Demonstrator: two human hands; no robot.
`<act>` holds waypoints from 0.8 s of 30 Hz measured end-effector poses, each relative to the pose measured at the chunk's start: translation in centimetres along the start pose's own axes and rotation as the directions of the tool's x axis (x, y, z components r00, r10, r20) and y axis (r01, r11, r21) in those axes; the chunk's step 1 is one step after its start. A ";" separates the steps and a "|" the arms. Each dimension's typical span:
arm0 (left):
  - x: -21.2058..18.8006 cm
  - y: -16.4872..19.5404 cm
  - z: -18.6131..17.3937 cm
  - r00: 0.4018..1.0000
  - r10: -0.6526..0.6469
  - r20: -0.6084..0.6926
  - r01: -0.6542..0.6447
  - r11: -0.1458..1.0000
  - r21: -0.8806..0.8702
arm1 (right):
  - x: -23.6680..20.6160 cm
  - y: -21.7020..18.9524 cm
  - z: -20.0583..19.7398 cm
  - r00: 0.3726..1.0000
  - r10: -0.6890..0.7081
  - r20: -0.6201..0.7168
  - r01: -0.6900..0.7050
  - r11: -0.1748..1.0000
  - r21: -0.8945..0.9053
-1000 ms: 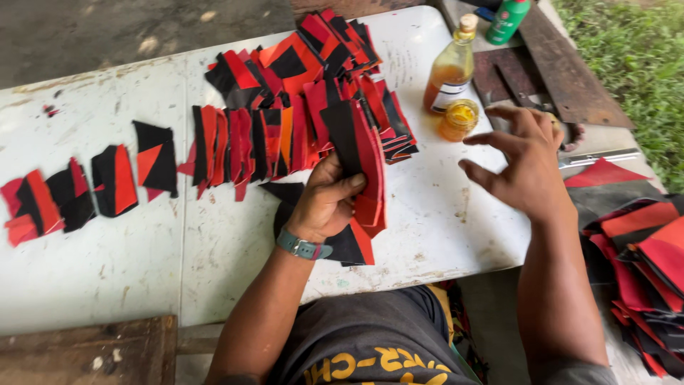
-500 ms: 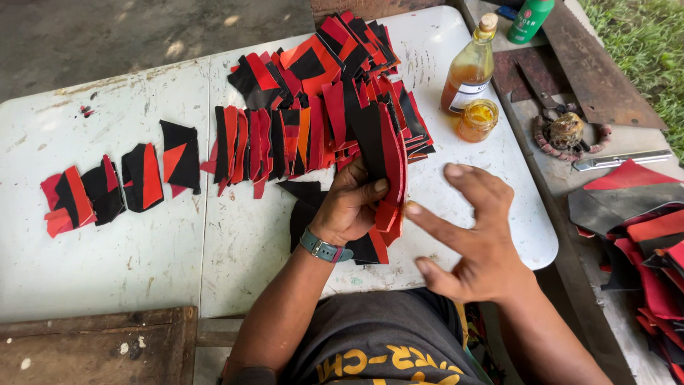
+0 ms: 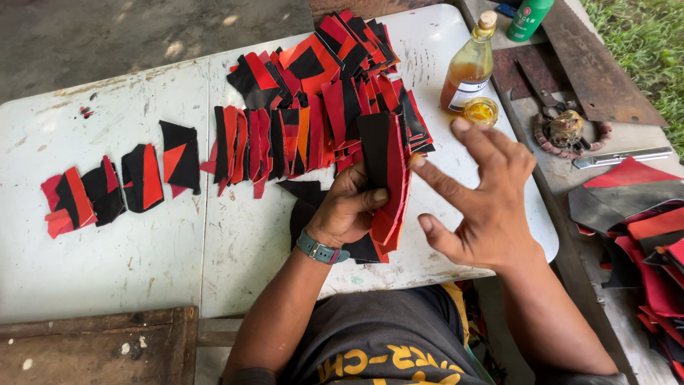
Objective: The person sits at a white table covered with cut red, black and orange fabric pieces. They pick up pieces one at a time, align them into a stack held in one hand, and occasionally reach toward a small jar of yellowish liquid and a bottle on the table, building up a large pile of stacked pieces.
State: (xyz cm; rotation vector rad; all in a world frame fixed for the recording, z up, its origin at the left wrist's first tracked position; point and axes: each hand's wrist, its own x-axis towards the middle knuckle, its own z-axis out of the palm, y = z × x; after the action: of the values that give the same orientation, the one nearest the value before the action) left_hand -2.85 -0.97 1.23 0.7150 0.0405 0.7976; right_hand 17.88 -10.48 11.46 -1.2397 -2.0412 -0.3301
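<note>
The left hand is clamped on an upright stack of red and black pieces, thumb across the near black face and fingers hidden behind it, so the whole stack depends on one pinch. If that pinch eases, the pieces look likely to fan out and slide down onto the loose black pieces lying flat under the wrist, mixing sorted with unsorted. The right hand is spread wide with its fingers apart, holding nothing; its index fingertip just touches the stack's far edge at about nine o'clock from the palm. A push from that finger that is too firm could, I judge, buckle the thin pieces or knock the outer red ones out of the grip. The small open jar of yellow liquid and the corked bottle stand near the right hand's fingertips at twelve o'clock; a careless sweep of those spread fingers could tip the jar across the white table and into the overlapping rows of pieces that lie at eleven o'clock from the stack. The stack itself sits between the two hands, at two o'clock from the left wrist with its teal watch, its lower end resting on or just above the table; I cannot tell which.
</note>
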 end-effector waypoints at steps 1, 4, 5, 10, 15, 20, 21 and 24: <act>0.0 0.0 0.0 1.000 0.006 -0.001 -0.006 1.000 0.008 | 0.0 -0.3 -0.1 1.000 -0.021 0.010 0.020 0.998 0.053; 0.1 0.0 -0.2 0.999 0.039 -0.013 -0.038 0.999 0.034 | -0.8 -1.6 -0.4 0.996 -0.084 0.018 0.079 0.979 0.190; 0.1 0.0 -0.2 0.999 0.048 -0.019 -0.047 0.998 0.040 | -1.2 -2.1 -0.5 0.996 -0.092 0.010 0.087 0.973 0.213; 0.3 0.2 -0.4 0.998 0.068 0.006 -0.068 0.997 0.031 | -2.3 -3.3 -0.6 0.998 -0.068 -0.003 0.067 0.975 0.210; 0.2 0.6 -0.3 0.995 0.101 -0.011 -0.101 0.994 0.050 | -2.4 -4.2 -0.7 0.984 -0.163 -0.077 0.172 0.976 0.132; -0.2 0.6 0.0 0.998 0.055 0.016 -0.055 0.998 0.022 | -1.5 -2.5 -0.1 0.991 -0.116 -0.067 0.108 0.987 -0.120; -0.3 0.6 0.0 0.999 0.032 0.010 -0.032 0.999 0.005 | -1.2 -1.8 0.0 0.989 -0.114 -0.091 0.104 0.989 -0.108; -0.4 0.7 -0.1 0.999 -0.007 0.036 0.008 1.000 -0.018 | 0.2 0.2 0.7 0.999 0.007 -0.035 -0.008 0.999 -0.033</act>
State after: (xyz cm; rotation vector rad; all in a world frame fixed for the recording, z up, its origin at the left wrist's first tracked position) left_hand -3.60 -0.86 1.44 0.7113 0.0036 0.7769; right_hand 17.68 -9.83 11.06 -1.2528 -2.0084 -0.3806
